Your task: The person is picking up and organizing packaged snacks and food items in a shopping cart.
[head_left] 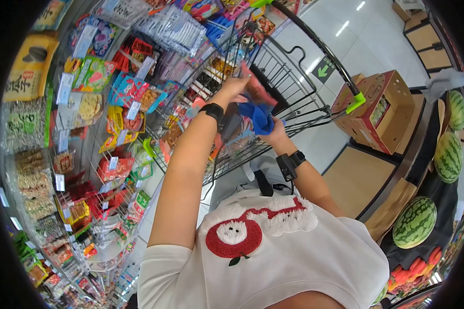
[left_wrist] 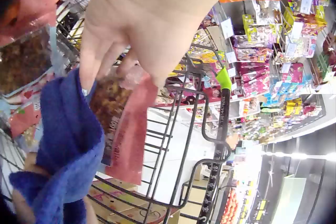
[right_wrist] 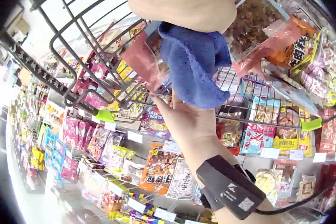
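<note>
Over a shopping cart, my left hand [head_left: 235,88] pinches a clear, pink-edged snack pouch [left_wrist: 124,129] with brown pieces of food inside. My right hand [head_left: 277,131] grips a crumpled blue cloth [head_left: 255,117], which lies up against the pouch. Part of the pouch is hidden behind the cloth in the right wrist view, where the left hand [right_wrist: 184,121] shows below it. Close by in the cart lies another pink-topped pouch [left_wrist: 26,58] of dark brown food.
The black wire cart [head_left: 294,72] has a handle with green ends. Shelves of hanging snack bags [head_left: 93,72] run along the left. To the right stand a cardboard box [head_left: 363,110] and a display with watermelons [head_left: 415,221].
</note>
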Available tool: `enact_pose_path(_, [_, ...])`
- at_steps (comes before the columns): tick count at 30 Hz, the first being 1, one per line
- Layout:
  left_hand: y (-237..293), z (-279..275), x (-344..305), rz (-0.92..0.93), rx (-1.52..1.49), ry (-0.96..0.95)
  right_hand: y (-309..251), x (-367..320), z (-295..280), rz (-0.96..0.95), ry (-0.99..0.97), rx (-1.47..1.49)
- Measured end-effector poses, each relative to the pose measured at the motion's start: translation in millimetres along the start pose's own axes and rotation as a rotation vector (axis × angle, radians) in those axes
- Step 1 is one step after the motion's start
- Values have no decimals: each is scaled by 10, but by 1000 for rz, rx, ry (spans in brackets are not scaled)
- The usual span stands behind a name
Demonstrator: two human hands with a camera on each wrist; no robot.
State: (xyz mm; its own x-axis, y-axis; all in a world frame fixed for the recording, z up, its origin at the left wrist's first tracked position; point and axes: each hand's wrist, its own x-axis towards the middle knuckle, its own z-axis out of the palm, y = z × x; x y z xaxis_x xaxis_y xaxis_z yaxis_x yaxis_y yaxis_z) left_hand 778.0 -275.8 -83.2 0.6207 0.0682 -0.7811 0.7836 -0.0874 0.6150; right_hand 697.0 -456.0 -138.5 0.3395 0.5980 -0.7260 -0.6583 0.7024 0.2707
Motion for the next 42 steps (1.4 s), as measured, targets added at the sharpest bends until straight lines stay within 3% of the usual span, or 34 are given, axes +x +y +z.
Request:
enact_pose_path(2, [-255,-33,-23,91,-32,38,33,89,-20,-9,28,-32])
enact_pose_path(5, [-792,-396,-218,392,210,152,257,239,-88,24,107,-222])
enact_pose_path(6, [-1198,-556,-112,514,355,351,331,364,-197,80,139,-306])
enact_pose_path(7, [-1379,-708,-323,496,482,449,408,484,-318,134,172,-388])
enact_pose_path(8, [-1573,-850,-573,479,610,545,519,565,-429,185,179,-631])
enact_pose_path(10, [-2136,-1129,-726,257,678,499,828,752,-685,169,194,-1312])
enact_pose_path(11, [-2247,-1155,-836,307,713,508,988,848,-757,158,196,-1652])
enact_pose_path(13, [-2456,-1186,-1053,402,786,520,1256,1029,-877,116,25,-1991])
enact_pose_path(15, [-2445,-1114,-1308,533,887,404,1501,1195,-1000,51,-40,-2218])
enact_pose_path(16, [-2458,-1083,-1404,599,939,346,1629,1260,-1010,2,-10,-2277])
enact_pose_path(20, [-2887,-1137,-1480,308,1075,484,2012,1216,-839,-89,157,-2509])
enact_pose_path(23, [-3026,-1147,-1485,350,1117,520,2165,1178,-765,-47,232,-2577])
enact_pose_path(26, [-3247,-1131,-1317,316,1315,363,2207,1202,-756,-86,265,-2619])
enact_pose_path(29, [-3296,-1031,-1306,-28,1142,325,2193,1279,-804,-124,267,-2636])
enact_pose_path(32, [-3417,-1079,-1371,-2,1148,359,2194,1271,-838,-206,254,-2624])
enact_pose_path(38, [-3304,-1280,-1415,-15,1064,208,2098,1386,-924,-397,116,-2612])
enact_pose_path(42, [-3641,-1213,-1227,249,1118,301,2087,1297,-861,-409,9,-2625])
